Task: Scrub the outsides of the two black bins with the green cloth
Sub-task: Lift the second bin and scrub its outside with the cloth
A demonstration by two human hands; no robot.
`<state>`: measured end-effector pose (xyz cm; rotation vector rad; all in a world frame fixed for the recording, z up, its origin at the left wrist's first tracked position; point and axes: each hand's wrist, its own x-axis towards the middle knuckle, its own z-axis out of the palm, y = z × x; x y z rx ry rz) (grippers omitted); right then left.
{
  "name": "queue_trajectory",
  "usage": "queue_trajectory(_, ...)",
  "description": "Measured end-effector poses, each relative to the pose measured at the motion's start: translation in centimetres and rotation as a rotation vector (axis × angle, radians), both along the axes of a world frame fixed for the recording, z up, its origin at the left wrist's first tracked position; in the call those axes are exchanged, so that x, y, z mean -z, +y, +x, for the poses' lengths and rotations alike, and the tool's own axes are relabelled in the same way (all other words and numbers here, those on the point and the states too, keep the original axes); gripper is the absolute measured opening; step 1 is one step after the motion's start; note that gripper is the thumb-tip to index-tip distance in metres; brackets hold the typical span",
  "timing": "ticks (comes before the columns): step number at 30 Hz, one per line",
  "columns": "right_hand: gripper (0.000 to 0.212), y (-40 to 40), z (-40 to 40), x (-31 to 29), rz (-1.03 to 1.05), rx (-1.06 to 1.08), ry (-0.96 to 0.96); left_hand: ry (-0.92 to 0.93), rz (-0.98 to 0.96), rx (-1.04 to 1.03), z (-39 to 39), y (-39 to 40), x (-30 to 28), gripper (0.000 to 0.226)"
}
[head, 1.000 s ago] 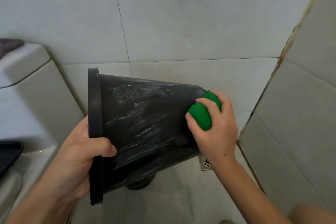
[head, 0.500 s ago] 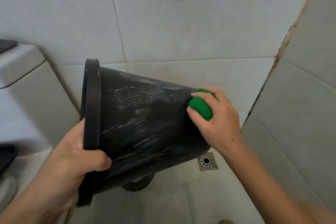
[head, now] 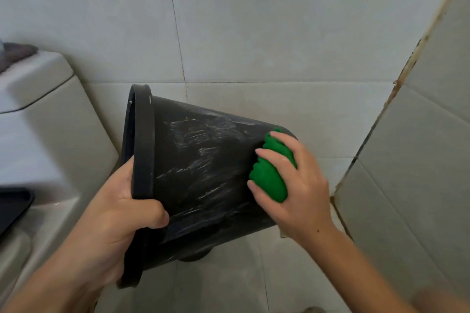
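Observation:
A black bin (head: 201,173) is held on its side in the air, rim to the left, base to the right, its wall streaked with white soapy marks. My left hand (head: 122,213) grips its rim, thumb over the outside. My right hand (head: 297,185) presses a bunched green cloth (head: 269,175) against the wall near the base. Only one bin is clearly visible; a dark round object (head: 194,256) shows partly beneath it.
A white toilet cistern (head: 43,119) stands at the left with a dark cloth (head: 15,53) on its lid. Tiled walls close in behind and at the right (head: 417,160). The floor (head: 229,282) is pale tile.
The cloth and my right hand have slid down the bin's wall near the base. The floor drain seen earlier is now hidden behind my right hand.

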<state>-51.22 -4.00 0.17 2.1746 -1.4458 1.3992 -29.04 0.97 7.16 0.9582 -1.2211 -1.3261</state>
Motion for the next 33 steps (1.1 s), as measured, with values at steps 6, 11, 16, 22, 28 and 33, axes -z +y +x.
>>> queue_trajectory(6, 0.044, -1.3, -0.7, 0.0, 0.077, 0.177, -0.353, 0.018, 0.013, 0.018, -0.4, 0.4, -0.1, 0.066)
queue_trajectory(11, 0.038, 1.5, 3.9, 1.2, -0.142, -0.084, 0.003, 0.063, 0.036, 0.015, -1.2, -0.3, 1.0, 0.066)
queue_trajectory(16, 0.042, -0.9, 1.3, 0.5, 0.058, 0.074, -0.197, 0.057, 0.014, 0.036, -1.3, -0.3, 1.0, 0.062)
queue_trajectory(22, 0.037, 0.7, 4.0, 0.9, -0.105, -0.040, -0.084, 0.072, -0.019, 0.050, -2.1, -0.6, 1.3, 0.063)
queue_trajectory(28, 0.044, -0.4, 1.7, 0.2, -0.104, -0.035, -0.043, 0.069, -0.027, 0.074, -2.2, -0.6, 1.3, 0.064)
queue_trajectory(33, 0.040, 1.0, 3.9, 0.5, -0.166, -0.089, -0.037, 0.102, -0.028, 0.086, -2.5, -0.6, 1.5, 0.066)
